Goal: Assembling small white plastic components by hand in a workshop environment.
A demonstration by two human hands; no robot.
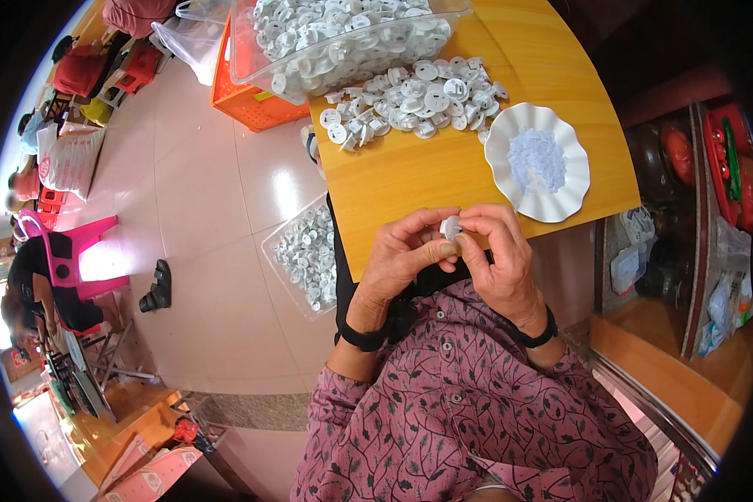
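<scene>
Between my two hands, at the near edge of the yellow wooden table [410, 180], is a small white round plastic part [450, 227]. My left hand [400, 258] pinches it between thumb and fingers. My right hand [504, 258] has its fingertips closed at the part's right side; whether they also hold a small piece is too small to tell. Beyond my hands lies a loose pile of similar white plastic parts [427, 100]. To the right of it stands a white scalloped plate [574, 186] holding a heap of tiny pale, bluish-white pieces [537, 157].
A clear bin [351, 77] full of white parts stands at the far left table edge, by an orange crate [255, 110]. On the floor is a clear box [289, 293] of white parts. Shelves [644, 326] stand right; a pink chair [88, 238] and seated people are left.
</scene>
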